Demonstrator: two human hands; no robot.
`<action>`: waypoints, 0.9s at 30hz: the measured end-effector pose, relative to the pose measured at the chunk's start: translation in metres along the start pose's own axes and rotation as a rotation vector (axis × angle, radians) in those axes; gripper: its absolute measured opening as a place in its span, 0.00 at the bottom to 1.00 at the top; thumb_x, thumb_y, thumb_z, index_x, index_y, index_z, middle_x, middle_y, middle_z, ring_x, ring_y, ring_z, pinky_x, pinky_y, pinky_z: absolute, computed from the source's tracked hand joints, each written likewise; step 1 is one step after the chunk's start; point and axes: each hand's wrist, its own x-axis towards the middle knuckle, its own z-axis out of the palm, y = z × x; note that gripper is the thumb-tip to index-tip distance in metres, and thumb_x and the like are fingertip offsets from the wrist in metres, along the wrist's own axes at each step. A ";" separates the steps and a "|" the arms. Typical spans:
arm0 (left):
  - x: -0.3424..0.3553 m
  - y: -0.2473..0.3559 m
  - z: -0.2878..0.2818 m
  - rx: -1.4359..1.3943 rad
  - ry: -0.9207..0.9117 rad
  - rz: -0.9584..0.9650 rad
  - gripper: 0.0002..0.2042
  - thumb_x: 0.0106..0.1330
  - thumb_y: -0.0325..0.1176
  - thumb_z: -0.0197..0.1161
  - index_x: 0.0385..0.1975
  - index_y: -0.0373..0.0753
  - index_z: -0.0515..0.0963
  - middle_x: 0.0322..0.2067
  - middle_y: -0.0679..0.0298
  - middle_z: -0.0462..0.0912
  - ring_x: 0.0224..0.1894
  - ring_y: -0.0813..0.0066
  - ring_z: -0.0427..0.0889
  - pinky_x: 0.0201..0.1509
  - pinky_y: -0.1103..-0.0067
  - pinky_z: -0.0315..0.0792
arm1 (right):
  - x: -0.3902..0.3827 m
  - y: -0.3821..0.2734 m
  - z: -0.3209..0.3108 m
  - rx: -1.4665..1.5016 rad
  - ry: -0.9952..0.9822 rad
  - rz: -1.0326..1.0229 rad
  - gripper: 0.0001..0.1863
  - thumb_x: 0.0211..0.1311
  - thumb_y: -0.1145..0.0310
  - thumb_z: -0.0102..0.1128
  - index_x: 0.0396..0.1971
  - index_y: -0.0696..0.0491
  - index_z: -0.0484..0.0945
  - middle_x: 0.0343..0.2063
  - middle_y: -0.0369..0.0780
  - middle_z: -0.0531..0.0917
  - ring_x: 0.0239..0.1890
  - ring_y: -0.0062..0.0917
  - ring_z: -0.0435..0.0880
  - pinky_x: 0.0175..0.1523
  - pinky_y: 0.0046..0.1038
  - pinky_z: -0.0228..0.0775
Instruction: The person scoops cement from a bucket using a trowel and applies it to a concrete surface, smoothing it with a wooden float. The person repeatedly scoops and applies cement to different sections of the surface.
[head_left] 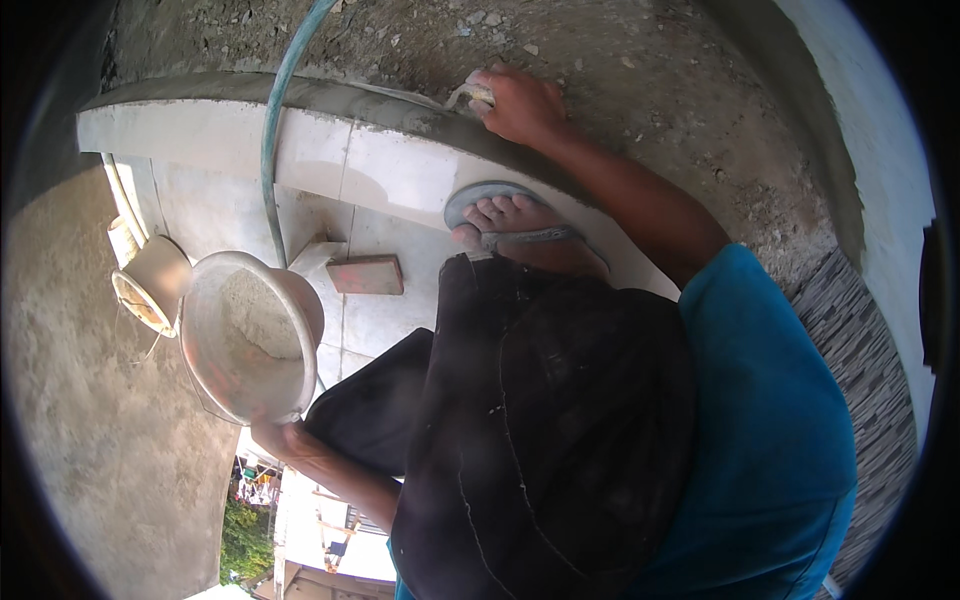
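Note:
My right hand point(520, 105) is closed on a crumpled pale yellowish rag or sponge point(478, 96). It is at the grey mortar edge point(395, 104) along the top of a white tiled ledge point(395, 160), close to rough ground. At the lower left, my left hand point(278, 438) grips the rim of a large bucket point(205, 330), fingers partly hidden by it. Tipped toward me, the bucket shows whitish-grey residue on its inner wall. My sandalled foot point(515, 222) rests on the ledge between the two hands.
A green hose point(268, 150) crosses the ledge and runs down beside the bucket. On the white tiles lies a reddish-brown rectangular block point(367, 275). A smaller bucket point(160, 275) is left of the large one. Gravelly soil point(640, 60) lies beyond the ledge, with a plastered wall point(870, 110) at right.

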 end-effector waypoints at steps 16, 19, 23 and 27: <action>0.002 -0.005 -0.008 -0.065 0.002 -0.025 0.15 0.73 0.24 0.50 0.48 0.13 0.72 0.46 0.45 0.79 0.46 0.61 0.80 0.54 0.73 0.76 | -0.025 -0.028 -0.031 0.144 0.138 -0.128 0.18 0.60 0.56 0.68 0.50 0.42 0.83 0.44 0.35 0.86 0.46 0.36 0.86 0.50 0.39 0.78; 0.003 -0.005 -0.009 -0.075 0.000 -0.025 0.15 0.73 0.24 0.50 0.48 0.13 0.72 0.46 0.45 0.79 0.45 0.61 0.80 0.54 0.73 0.76 | -0.011 -0.013 -0.033 0.141 0.024 -0.003 0.20 0.60 0.55 0.68 0.51 0.42 0.82 0.44 0.37 0.87 0.47 0.37 0.86 0.51 0.40 0.77; 0.004 -0.006 -0.008 -0.082 0.002 -0.029 0.15 0.73 0.24 0.50 0.48 0.13 0.72 0.46 0.45 0.79 0.45 0.61 0.80 0.54 0.72 0.76 | -0.001 0.035 -0.010 0.134 -0.004 -0.016 0.20 0.59 0.55 0.69 0.51 0.42 0.83 0.45 0.38 0.87 0.49 0.38 0.85 0.53 0.40 0.76; 0.004 -0.007 -0.007 -0.090 0.013 -0.035 0.15 0.73 0.24 0.50 0.48 0.13 0.72 0.46 0.45 0.79 0.45 0.61 0.80 0.54 0.72 0.76 | -0.016 0.055 0.001 0.009 0.036 -0.046 0.18 0.59 0.56 0.69 0.50 0.42 0.83 0.45 0.39 0.86 0.49 0.37 0.85 0.53 0.39 0.77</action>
